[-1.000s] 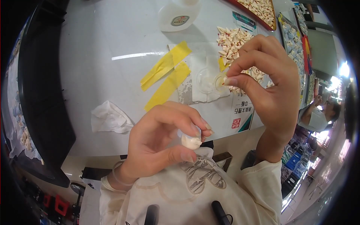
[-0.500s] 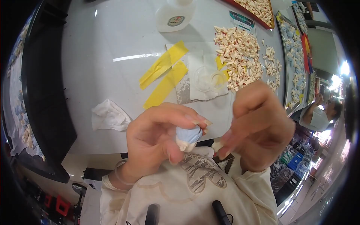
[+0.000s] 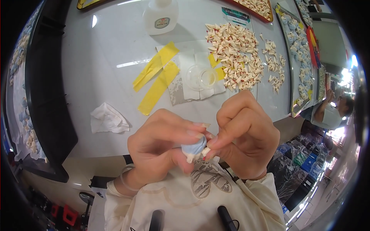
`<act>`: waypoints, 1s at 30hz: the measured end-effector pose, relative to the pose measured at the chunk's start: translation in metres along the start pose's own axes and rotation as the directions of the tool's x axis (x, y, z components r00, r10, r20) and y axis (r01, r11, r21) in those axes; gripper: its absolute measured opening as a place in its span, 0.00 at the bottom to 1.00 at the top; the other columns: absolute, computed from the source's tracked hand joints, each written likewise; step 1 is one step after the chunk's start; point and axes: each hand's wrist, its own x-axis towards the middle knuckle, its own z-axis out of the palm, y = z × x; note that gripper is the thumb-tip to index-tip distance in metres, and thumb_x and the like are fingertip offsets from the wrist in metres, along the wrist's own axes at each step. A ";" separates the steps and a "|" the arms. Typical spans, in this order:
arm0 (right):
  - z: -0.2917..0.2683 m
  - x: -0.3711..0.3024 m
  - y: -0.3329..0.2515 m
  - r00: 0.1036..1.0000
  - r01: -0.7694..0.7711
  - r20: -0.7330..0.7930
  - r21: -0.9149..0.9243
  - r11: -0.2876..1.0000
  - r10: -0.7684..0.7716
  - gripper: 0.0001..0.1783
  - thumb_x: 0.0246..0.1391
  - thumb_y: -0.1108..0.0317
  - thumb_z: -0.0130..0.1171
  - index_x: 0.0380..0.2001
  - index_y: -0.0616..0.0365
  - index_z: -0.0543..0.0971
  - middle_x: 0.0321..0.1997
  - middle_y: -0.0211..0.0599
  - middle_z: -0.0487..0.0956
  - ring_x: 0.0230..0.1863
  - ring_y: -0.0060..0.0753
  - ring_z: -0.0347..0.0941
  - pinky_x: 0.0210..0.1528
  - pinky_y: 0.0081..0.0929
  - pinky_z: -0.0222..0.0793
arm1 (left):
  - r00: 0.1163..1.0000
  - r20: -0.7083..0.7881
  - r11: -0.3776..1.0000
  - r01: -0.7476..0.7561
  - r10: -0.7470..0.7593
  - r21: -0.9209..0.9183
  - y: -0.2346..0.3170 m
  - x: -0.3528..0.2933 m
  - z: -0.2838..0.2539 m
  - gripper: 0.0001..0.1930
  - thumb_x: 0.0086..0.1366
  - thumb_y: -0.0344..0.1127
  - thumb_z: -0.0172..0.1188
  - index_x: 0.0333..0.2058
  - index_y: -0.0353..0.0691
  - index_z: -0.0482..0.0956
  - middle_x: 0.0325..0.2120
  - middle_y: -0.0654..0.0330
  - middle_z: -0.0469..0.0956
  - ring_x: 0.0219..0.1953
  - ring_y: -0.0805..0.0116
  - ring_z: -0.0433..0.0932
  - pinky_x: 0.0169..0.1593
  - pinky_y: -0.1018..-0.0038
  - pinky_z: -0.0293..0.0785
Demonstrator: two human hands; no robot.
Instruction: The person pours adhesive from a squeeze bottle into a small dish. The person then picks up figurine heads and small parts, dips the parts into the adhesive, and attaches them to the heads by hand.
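My left hand [image 3: 152, 136] pinches a small light-blue and cream figurine part [image 3: 196, 148] between thumb and fingers, just in front of my chest. From the other side, my right hand [image 3: 250, 134] grips a tiny cream piece [image 3: 206, 151] with a reddish tip between thumb and forefinger. That piece is at the figurine part's right side, touching it or very close; the fingers partly hide both. Beyond my right hand lies a heap of small pointed cream pieces [image 3: 235, 57], many with red tips.
Clear round dishes [image 3: 196, 78] stand on a pale tile by yellow tape strips [image 3: 158, 89]. Farther back is a translucent bottle [image 3: 161, 19]. A crumpled tissue [image 3: 108, 119] lies left, near a black rack [image 3: 48, 100]. A tray of blue-and-cream parts [image 3: 300, 61] and another person [image 3: 333, 113] are right.
My right hand has moved left, bringing the tiny cream piece from a gap away up to the figurine part. My left hand keeps its hold. The whole view has shifted slightly.
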 end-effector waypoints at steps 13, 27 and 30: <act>-0.017 0.003 -0.002 0.991 -0.069 0.111 -0.043 0.997 0.073 0.11 0.26 0.80 0.64 0.17 0.57 0.72 0.24 0.32 0.71 0.27 0.32 0.64 0.30 0.23 0.59 | 0.993 0.087 0.956 -0.102 0.081 0.275 0.006 0.000 -0.004 0.15 0.45 0.28 0.67 0.33 0.30 0.78 0.34 0.46 0.75 0.34 0.60 0.78 0.36 0.74 0.75; -0.087 0.052 0.054 0.999 0.041 0.053 -0.747 0.663 -0.002 0.06 0.35 0.77 0.57 0.22 0.61 0.73 0.23 0.35 0.70 0.27 0.33 0.67 0.31 0.26 0.62 | 0.996 -0.047 0.980 0.079 -0.071 0.183 0.009 0.008 -0.009 0.20 0.42 0.28 0.68 0.36 0.31 0.72 0.36 0.50 0.71 0.37 0.59 0.76 0.42 0.69 0.74; -0.087 0.051 0.051 0.999 0.031 0.029 -0.709 0.705 -0.015 0.05 0.36 0.79 0.56 0.22 0.62 0.72 0.25 0.34 0.72 0.29 0.30 0.69 0.33 0.25 0.64 | 0.996 -0.060 0.947 0.085 -0.070 0.310 0.007 0.009 -0.009 0.22 0.47 0.40 0.68 0.33 0.34 0.67 0.33 0.52 0.69 0.32 0.61 0.77 0.33 0.72 0.78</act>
